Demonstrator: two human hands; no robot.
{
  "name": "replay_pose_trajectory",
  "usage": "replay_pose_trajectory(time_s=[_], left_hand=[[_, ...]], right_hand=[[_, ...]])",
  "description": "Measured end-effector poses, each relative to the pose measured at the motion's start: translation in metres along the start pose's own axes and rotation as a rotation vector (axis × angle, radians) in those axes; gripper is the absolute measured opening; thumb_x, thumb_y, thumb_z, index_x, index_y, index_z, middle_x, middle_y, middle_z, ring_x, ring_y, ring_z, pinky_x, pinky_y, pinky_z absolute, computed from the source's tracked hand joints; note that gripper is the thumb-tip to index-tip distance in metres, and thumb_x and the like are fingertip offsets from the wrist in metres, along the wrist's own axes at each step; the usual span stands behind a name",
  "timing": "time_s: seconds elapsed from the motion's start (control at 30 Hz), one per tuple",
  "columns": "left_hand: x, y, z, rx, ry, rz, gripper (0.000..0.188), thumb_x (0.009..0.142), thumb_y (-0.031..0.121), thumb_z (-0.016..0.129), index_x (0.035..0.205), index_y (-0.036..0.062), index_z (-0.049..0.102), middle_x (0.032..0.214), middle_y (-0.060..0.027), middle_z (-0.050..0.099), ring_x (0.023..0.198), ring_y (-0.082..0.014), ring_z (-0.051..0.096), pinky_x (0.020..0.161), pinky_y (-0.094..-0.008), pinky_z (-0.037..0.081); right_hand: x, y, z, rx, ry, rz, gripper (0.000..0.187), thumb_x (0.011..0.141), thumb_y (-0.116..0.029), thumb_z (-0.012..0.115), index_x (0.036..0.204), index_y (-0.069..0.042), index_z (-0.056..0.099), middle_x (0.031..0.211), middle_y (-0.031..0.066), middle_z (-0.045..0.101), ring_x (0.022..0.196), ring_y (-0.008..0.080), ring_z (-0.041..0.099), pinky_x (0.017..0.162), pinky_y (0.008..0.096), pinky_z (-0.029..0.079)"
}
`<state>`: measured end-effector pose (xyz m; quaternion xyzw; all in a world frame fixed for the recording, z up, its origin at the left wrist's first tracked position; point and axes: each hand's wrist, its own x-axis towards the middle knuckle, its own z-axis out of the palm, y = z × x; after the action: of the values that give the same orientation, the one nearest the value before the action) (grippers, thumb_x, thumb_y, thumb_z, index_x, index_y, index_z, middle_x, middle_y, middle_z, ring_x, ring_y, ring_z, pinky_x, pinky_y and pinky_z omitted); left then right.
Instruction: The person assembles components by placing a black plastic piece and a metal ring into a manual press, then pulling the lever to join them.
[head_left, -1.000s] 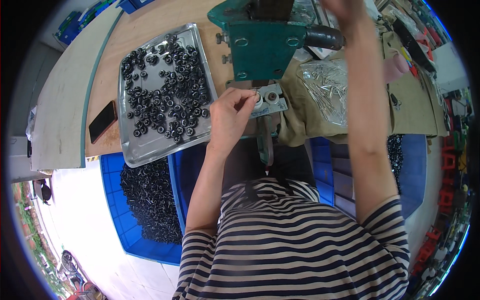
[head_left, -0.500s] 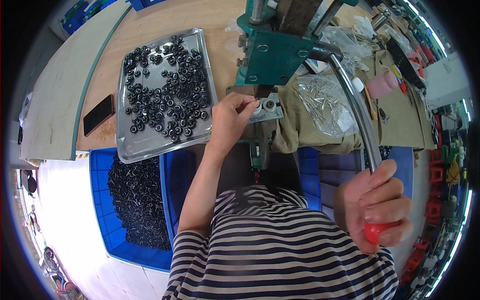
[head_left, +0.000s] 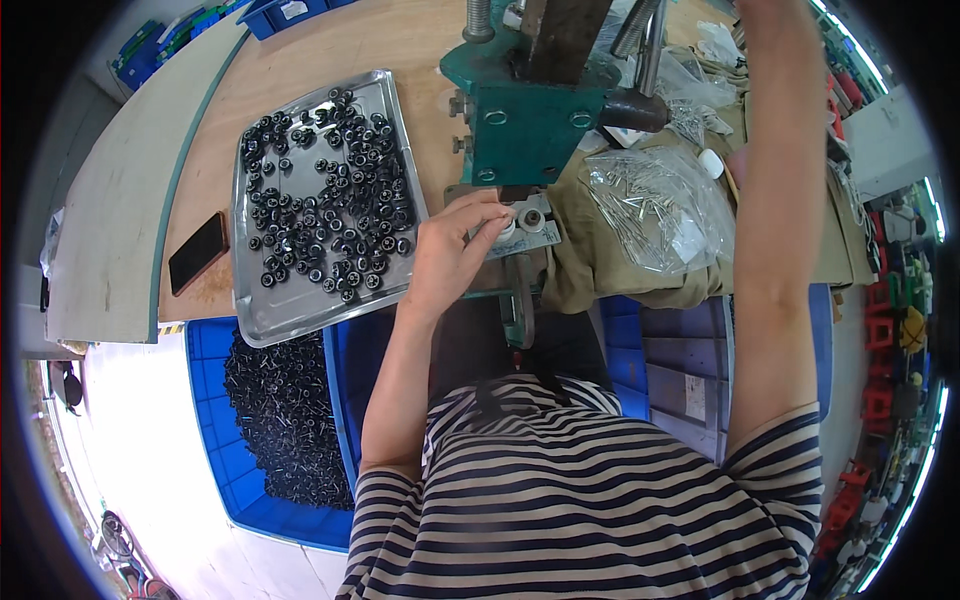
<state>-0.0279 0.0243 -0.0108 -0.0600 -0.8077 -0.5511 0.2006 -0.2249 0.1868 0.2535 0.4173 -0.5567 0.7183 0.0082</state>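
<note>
My left hand [head_left: 453, 243] is at the base of a green hand press [head_left: 525, 125], just under its ram. The thumb and fingertips are pinched together over a small metal fixture [head_left: 538, 238]; whatever they hold is too small or hidden to make out. Beside the fingertips, a round white seat [head_left: 532, 218] with a dark centre sits on the fixture. My right arm [head_left: 780, 210] stretches up past the press's right side, and its hand is beyond the top edge. The press's steel lever [head_left: 651, 50] now points upward, its far end out of sight.
Left of the press, a metal tray [head_left: 300, 325] holds many small black wheels [head_left: 345, 235]. A phone [head_left: 199, 253] lies beside it. A blue bin [head_left: 215, 430] of dark screw-like parts stands below. At right, a plastic bag [head_left: 655, 210] of metal pins rests on brown cloth [head_left: 590, 265].
My right arm has swung from the lower right up to the top edge, and the lever has risen from pointing down to pointing up. The left hand stays pinched at the fixture.
</note>
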Motion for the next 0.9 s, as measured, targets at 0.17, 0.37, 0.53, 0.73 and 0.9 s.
replay_pose_trajectory(time_s=[0.17, 0.37, 0.53, 0.73, 0.9], left_hand=[[-0.017, 0.013, -0.010, -0.426, 0.215, -0.207, 0.022, 0.081, -0.001, 0.064, 0.103, -0.0028, 0.063, 0.108, -0.0077, 0.060, 0.085, -0.0103, 0.058, 0.070, -0.0212, 0.048], [-0.030, 0.028, -0.023, -0.451, 0.213, -0.292, 0.032, 0.079, -0.010, 0.060, 0.110, -0.0041, 0.056, 0.098, -0.0068, 0.063, 0.085, -0.0115, 0.061, 0.080, -0.0232, 0.049], [-0.076, 0.025, -0.076, -0.247, 0.496, -0.229, 0.033, 0.078, -0.006, 0.064, 0.109, -0.0006, 0.053, 0.101, -0.0085, 0.061, 0.086, -0.0108, 0.059, 0.077, -0.0218, 0.048], [-0.152, 0.049, -0.174, 1.009, 0.523, -0.720, 0.014, 0.081, 0.003, 0.063, 0.094, -0.0004, 0.065, 0.086, -0.0086, 0.066, 0.079, -0.0108, 0.060, 0.071, -0.0246, 0.047], [-0.102, 0.011, -0.116, 0.513, 0.355, -0.446, 0.013, 0.080, 0.005, 0.064, 0.093, 0.0014, 0.067, 0.086, -0.0105, 0.065, 0.076, -0.0216, 0.061, 0.068, -0.0283, 0.048]], right_hand=[[-0.142, 0.086, -0.052, -0.812, -0.079, 0.279, 0.019, 0.085, -0.017, 0.053, 0.095, -0.004, 0.062, 0.080, 0.0057, 0.061, 0.072, 0.0177, 0.057, 0.066, 0.0326, 0.045], [-0.250, 0.143, -0.045, -1.238, -0.048, 0.432, 0.016, 0.081, -0.013, 0.058, 0.090, 0.000, 0.062, 0.080, 0.0143, 0.061, 0.078, 0.0362, 0.059, 0.068, 0.0399, 0.045], [-0.261, 0.150, -0.044, -1.255, -0.060, 0.488, 0.014, 0.080, -0.014, 0.060, 0.089, -0.003, 0.064, 0.084, 0.0142, 0.060, 0.078, 0.0333, 0.059, 0.069, 0.0406, 0.045], [-0.267, 0.155, -0.053, -1.212, -0.027, 0.458, 0.009, 0.080, -0.011, 0.061, 0.085, -0.005, 0.065, 0.080, 0.0113, 0.059, 0.073, 0.0298, 0.059, 0.065, 0.0375, 0.045], [-0.270, 0.150, -0.048, -1.126, 0.024, 0.345, 0.010, 0.080, -0.008, 0.062, 0.088, -0.003, 0.065, 0.079, 0.0113, 0.059, 0.067, 0.0242, 0.059, 0.061, 0.0326, 0.044]])
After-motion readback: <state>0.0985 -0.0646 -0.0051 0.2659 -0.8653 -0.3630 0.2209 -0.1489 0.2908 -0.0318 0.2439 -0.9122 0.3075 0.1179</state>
